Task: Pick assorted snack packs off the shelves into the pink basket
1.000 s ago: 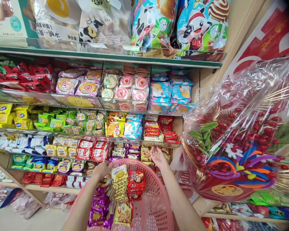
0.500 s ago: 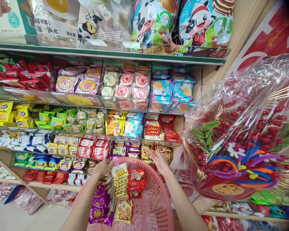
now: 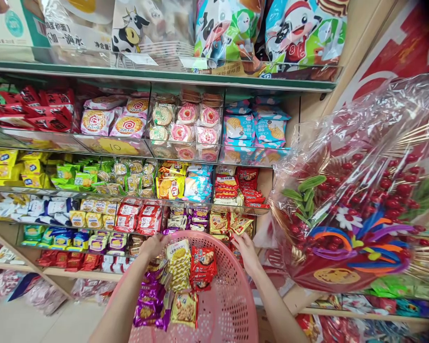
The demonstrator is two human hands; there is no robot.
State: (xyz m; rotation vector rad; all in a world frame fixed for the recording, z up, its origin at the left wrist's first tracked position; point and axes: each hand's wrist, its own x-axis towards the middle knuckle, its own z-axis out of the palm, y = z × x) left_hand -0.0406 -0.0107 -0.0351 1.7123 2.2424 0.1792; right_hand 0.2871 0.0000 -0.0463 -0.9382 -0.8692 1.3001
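Observation:
My left hand (image 3: 153, 246) grips the far rim of a pink plastic basket (image 3: 229, 305), fingers curled over the edge. Inside the basket lie purple snack packets (image 3: 148, 305), yellow packets (image 3: 178, 269) and red packets (image 3: 202, 267). My right hand (image 3: 246, 247) is closed on a yellow and orange snack packet (image 3: 240, 224), held just above the basket's far right rim, in front of a shelf bin of the same packets (image 3: 219, 222).
Shelves of small snack packets in clear bins (image 3: 128, 181) fill the wall ahead, with large bags (image 3: 229, 28) on the top shelf. A big cellophane-wrapped red gift basket (image 3: 357, 209) stands close on the right. Bare floor (image 3: 17, 324) shows at lower left.
My right hand reached into the shelf bin with open fingers, then drew back toward the basket closed on a yellow and orange packet. My left hand stayed on the rim.

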